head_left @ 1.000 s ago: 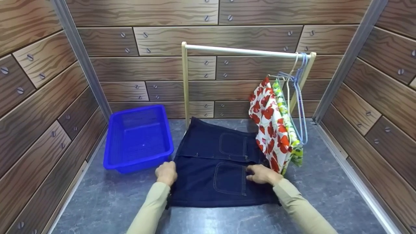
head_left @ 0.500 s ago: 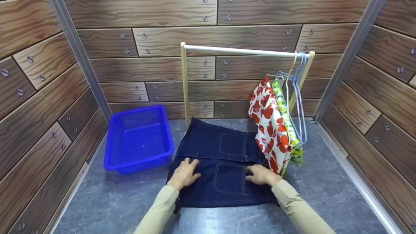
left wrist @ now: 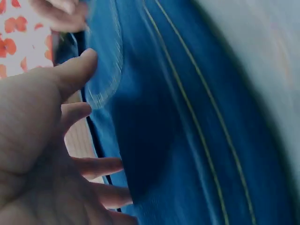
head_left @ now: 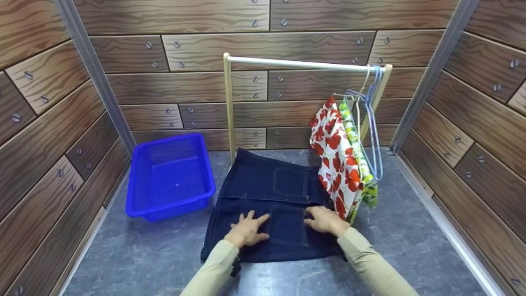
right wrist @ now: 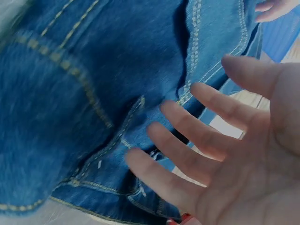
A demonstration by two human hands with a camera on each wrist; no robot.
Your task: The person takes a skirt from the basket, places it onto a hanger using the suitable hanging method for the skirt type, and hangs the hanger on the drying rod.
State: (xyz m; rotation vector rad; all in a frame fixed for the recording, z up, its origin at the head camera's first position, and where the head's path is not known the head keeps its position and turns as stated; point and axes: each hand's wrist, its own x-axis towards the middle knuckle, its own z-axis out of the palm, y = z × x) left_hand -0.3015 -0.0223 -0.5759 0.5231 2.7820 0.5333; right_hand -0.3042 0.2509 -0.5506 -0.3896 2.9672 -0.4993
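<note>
A dark blue denim garment (head_left: 230, 230) with stitched patch pockets lies spread on the grey floor. My left hand (head_left: 247, 231) is over its lower half with fingers spread, left of the lower pocket (head_left: 287, 226). At that pocket's right edge is my right hand (head_left: 324, 219), its fingers slightly bent. In the left wrist view the left hand (left wrist: 51, 136) has its fingers apart with nothing gripped, beside yellow double stitching. The right wrist view shows the right hand (right wrist: 225, 136) with extended fingers over pocket seams.
A blue plastic basket (head_left: 168, 207) stands at the left. Behind the denim rises a clothes rack (head_left: 228, 102) with a metal bar. Red-flowered cloth (head_left: 335, 152), green-and-yellow patterned cloth (head_left: 371, 193) and several hangers (head_left: 372, 123) hang at its right end.
My left hand has moved from the garment's left edge rightward onto its lower half, spreading its fingers. The right hand stays by the lower pocket. The head view has shifted slightly.
</note>
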